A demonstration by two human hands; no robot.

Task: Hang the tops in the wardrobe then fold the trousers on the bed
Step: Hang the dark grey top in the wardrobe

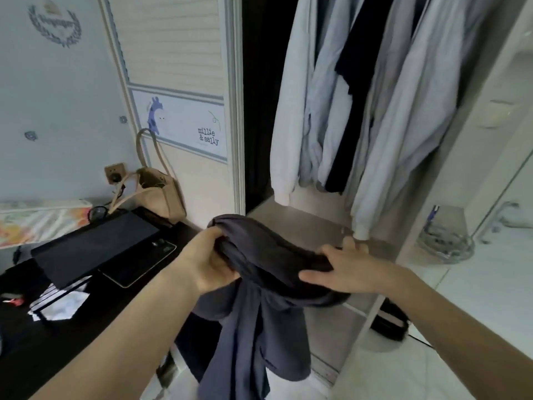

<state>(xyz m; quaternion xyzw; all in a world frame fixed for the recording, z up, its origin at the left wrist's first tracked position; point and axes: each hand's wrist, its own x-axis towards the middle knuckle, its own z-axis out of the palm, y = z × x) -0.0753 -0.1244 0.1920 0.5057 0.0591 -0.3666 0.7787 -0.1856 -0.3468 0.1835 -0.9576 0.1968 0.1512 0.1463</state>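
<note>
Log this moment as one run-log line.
stage: hanging tops | left hand: grips dark garment | right hand: holds it | wardrobe: open, shirts hung

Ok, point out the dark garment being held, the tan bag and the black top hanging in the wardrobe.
dark garment [259, 321], head view, hanging cloth below the hands.
tan bag [161, 197], head view, bag's front panel.
black top [362, 62], head view, its upper body between pale shirts.
</note>
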